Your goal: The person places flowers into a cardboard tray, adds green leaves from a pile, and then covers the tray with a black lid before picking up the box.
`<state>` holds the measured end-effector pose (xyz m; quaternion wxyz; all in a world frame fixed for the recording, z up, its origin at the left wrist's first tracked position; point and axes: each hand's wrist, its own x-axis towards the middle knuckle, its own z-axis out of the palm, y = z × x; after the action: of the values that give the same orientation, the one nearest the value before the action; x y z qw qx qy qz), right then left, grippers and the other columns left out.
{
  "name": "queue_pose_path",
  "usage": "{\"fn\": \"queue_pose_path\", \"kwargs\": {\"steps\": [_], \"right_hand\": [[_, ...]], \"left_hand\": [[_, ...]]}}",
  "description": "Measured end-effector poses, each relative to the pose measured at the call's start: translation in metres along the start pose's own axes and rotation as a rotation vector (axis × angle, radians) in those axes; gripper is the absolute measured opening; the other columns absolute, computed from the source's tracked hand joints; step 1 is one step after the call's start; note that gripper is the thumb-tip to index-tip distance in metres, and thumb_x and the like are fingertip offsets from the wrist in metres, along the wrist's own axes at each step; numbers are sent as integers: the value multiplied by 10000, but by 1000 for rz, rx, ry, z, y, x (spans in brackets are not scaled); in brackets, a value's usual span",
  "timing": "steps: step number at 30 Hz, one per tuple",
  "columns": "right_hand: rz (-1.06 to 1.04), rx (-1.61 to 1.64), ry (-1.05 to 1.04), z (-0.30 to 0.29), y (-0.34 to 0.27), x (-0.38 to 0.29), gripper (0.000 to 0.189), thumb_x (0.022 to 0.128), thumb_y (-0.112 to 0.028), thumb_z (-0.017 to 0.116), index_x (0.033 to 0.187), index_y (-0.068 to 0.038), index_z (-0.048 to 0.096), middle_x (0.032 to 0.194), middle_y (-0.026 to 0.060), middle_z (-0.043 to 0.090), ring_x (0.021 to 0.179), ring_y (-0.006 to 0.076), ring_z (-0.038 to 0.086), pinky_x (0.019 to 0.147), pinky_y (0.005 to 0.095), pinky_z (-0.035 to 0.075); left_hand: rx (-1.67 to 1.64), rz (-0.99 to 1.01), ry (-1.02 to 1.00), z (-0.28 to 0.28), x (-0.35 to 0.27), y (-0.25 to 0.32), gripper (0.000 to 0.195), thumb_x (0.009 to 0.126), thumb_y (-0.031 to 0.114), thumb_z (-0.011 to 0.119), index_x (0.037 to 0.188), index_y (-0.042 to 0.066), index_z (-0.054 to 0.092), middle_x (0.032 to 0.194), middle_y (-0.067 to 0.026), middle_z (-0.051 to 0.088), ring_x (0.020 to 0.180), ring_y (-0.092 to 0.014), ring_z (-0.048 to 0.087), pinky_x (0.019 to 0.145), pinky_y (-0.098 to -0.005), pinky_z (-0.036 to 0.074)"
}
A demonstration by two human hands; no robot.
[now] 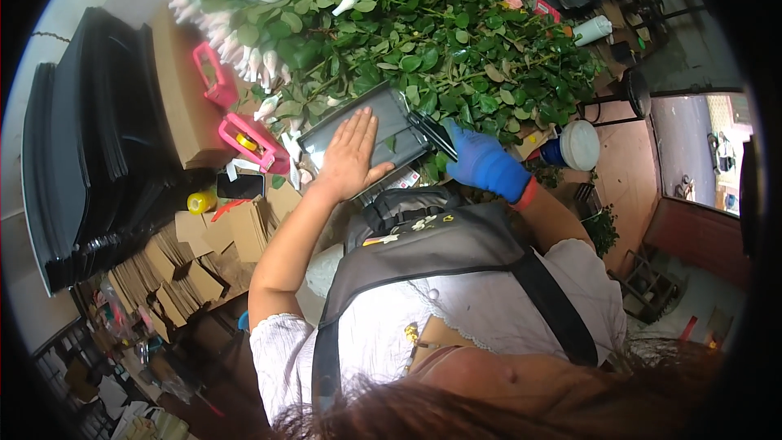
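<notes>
My left hand (pixel 354 150), bare, lies flat with its fingers extended on a grey sheet-like piece (pixel 397 116) with glossy edges. My right hand (pixel 486 162), in a blue glove, grips dark, slim, glossy pieces (pixel 432 128) at the right end of the sheet; whether they are part of it I cannot tell. A small green leaf (pixel 390 144) rests on the sheet. Beyond both hands spreads a large heap of leafy green rose stems (pixel 421 43). Pale flower heads in white netting sleeves (pixel 235 52) gather at its left side.
Pink tape dispensers (pixel 259 143), a phone (pixel 241 186) and a yellow tape roll (pixel 201 201) are to the left. Black sheets (pixel 91 134) and cardboard (pixel 183 91) stand behind them. Cardboard pieces (pixel 247 235) lie nearer. A white-lidded bucket (pixel 579 145) stands at right.
</notes>
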<state>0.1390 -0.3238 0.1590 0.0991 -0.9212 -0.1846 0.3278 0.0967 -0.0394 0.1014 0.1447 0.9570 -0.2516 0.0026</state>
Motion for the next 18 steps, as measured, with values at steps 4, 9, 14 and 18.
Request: {"fn": "queue_pose_path", "kwargs": {"steps": [4, 9, 14, 18], "right_hand": [[-38, -58, 53, 13, 3, 5, 897, 811, -325, 652, 1533, -28, 212, 1256, 289, 576, 1088, 417, 605, 938, 458, 496], [-81, -20, 125, 29, 14, 15, 796, 843, -356, 640, 1482, -17, 307, 1057, 261, 658, 950, 396, 657, 862, 467, 525], [-116, -3, 163, 16, 19, 9, 716, 857, -355, 633, 1444, -32, 378, 1035, 245, 672, 937, 407, 658, 860, 474, 525], [-79, 180, 235, -26, -22, -20, 666, 877, -339, 657, 1444, -79, 422, 1217, 242, 620, 1072, 404, 625, 926, 452, 505]], "left_hand": [[-1, -7, 2, 0, -1, 0, 899, 930, 602, 520, 1495, -65, 309, 1577, -251, 275, 1476, -374, 258, 1208, -464, 195], [40, 4, 56, 3, 1, -1, 888, 916, 607, 526, 1453, -83, 372, 1554, -253, 320, 1466, -359, 284, 1209, -456, 211], [-84, -17, 125, 3, -4, 3, 839, 905, 514, 606, 1479, -44, 355, 1539, -258, 345, 1452, -377, 307, 1208, -467, 208], [-1063, -451, 109, -24, -22, 52, 810, 895, 265, 714, 1529, 16, 276, 1528, -245, 375, 1446, -332, 344, 1184, -421, 264]]}}
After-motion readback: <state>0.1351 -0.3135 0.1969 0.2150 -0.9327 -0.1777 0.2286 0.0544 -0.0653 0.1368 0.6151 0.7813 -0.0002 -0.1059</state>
